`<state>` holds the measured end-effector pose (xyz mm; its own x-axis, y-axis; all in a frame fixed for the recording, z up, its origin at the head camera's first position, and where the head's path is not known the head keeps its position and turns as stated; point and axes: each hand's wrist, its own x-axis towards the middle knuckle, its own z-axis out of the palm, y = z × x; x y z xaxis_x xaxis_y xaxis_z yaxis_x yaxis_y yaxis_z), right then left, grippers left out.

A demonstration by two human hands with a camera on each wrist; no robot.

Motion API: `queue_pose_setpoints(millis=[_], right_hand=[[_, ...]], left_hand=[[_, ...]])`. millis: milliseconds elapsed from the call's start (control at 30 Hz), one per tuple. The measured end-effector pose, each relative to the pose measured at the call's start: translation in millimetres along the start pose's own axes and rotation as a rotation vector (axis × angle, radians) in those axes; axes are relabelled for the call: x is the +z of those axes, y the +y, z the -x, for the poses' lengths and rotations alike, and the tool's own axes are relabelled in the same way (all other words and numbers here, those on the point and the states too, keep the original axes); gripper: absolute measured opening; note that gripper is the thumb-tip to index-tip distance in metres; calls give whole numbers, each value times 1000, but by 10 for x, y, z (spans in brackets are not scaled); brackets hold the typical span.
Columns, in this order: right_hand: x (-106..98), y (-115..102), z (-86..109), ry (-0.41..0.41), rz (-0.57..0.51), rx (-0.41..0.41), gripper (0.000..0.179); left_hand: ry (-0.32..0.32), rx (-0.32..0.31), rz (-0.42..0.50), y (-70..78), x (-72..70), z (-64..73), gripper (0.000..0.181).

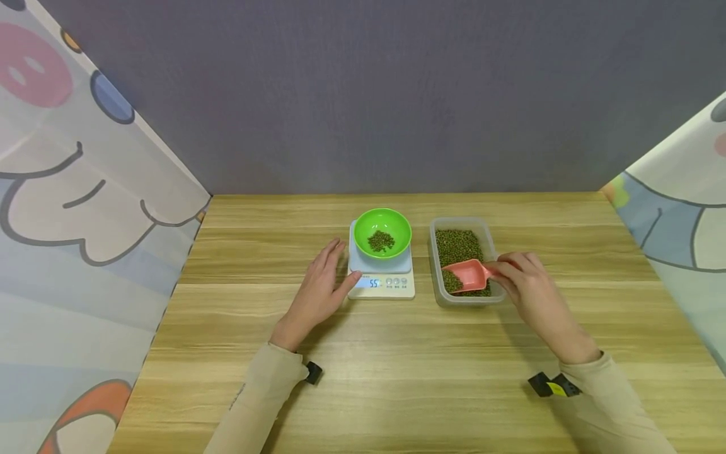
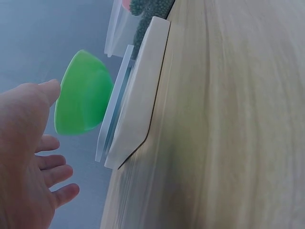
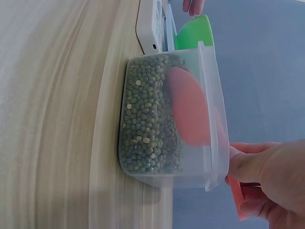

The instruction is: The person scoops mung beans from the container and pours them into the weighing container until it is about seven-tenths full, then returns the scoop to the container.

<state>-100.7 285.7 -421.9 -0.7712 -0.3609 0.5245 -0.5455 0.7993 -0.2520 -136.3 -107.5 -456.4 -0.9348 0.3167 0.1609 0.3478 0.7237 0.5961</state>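
My right hand point(image 1: 530, 293) grips the handle of a pink scoop point(image 1: 472, 275), whose front end sits among green mung beans point(image 1: 458, 246) inside a clear plastic container point(image 1: 466, 301). In the right wrist view the scoop's bowl point(image 3: 188, 107) shows through the container wall. A bright green bowl point(image 1: 397, 221) with a small heap of beans point(image 1: 380, 240) stands on a white kitchen scale point(image 1: 354, 293); its display reads about 55, decimal point unclear. Beside the scale's left edge, my left hand point(image 1: 320, 290) has its fingers extended and holds nothing; the thumb is by the display.
The scale and container stand side by side on a wood-grain table point(image 1: 431, 384). Behind the table rises a grey panel point(image 1: 397, 94). Cartoon-printed walls point(image 1: 62, 265) flank both sides.
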Motion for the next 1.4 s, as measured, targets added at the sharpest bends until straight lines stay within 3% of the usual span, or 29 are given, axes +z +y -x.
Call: queue_pose_setpoints(millis=[667, 1400], right_hand=[[-35, 56, 55, 60, -4, 35, 32], [-46, 53, 60, 63, 5, 56, 31]], left_hand=[[3, 9, 0, 4, 5, -13, 75], [-6, 7, -2, -3, 11, -26, 75]])
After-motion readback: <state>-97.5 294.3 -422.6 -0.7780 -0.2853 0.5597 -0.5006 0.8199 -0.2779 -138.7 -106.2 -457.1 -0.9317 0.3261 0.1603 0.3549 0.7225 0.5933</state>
